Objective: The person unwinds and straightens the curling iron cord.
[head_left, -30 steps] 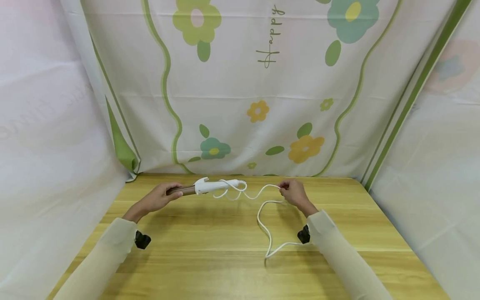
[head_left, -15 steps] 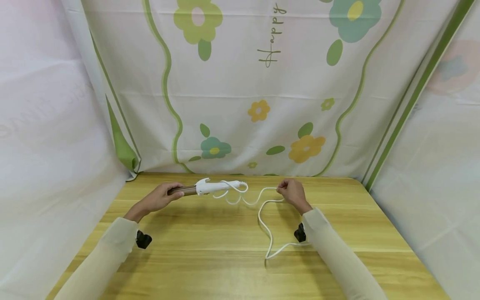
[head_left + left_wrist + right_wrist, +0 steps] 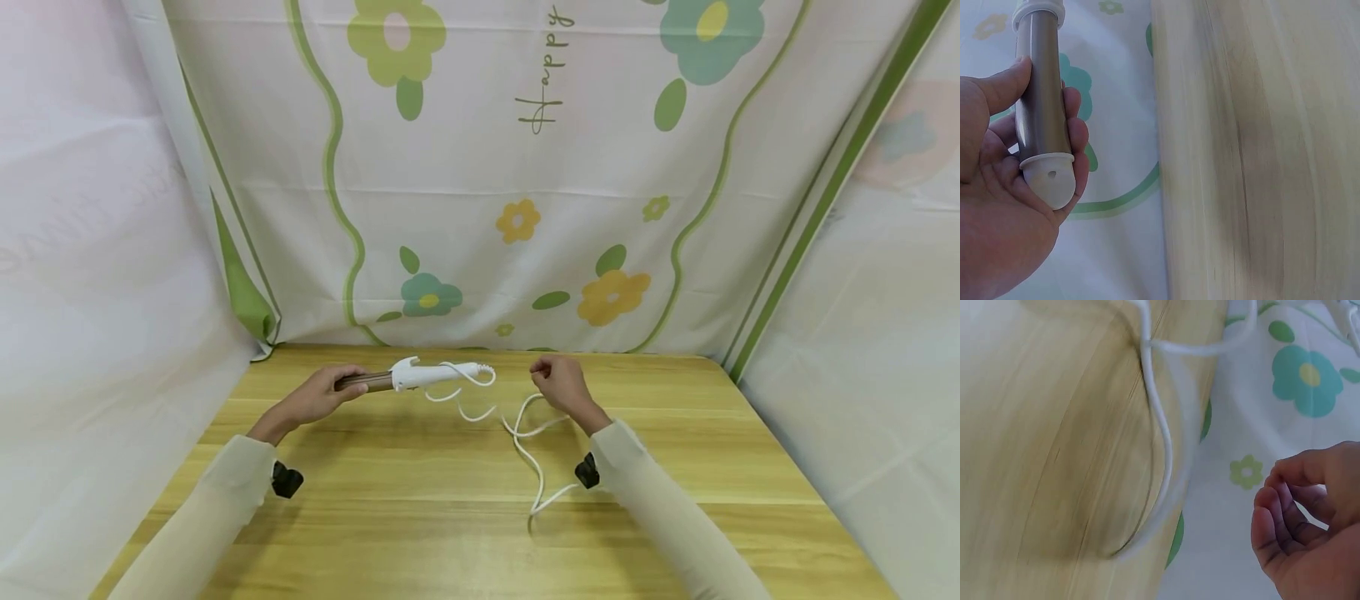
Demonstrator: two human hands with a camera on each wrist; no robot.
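Observation:
My left hand (image 3: 311, 397) grips the bronze barrel of a curling iron (image 3: 435, 376) and holds it level over the far part of the table. The left wrist view shows the thumb and fingers round the barrel (image 3: 1042, 119), its white tip near the palm. From the white handle's end runs a white cord (image 3: 538, 475), looping by the handle and dropping to the table. Just right of the handle, my right hand (image 3: 564, 385) hovers, fingers curled with thumb and fingertips together. Nothing shows between them in the right wrist view, where the blurred cord (image 3: 1166, 444) passes apart from them.
A wooden table (image 3: 390, 533) lies below both hands. White fabric (image 3: 465, 158) with printed flowers hangs behind its back edge, and more fabric (image 3: 892, 333) stands along the sides. Black wrist cameras (image 3: 287, 480) sit at the sleeves.
My right hand has moved left towards the handle and let go of the cord, which has sagged below it. The left hand and the curling iron have barely moved.

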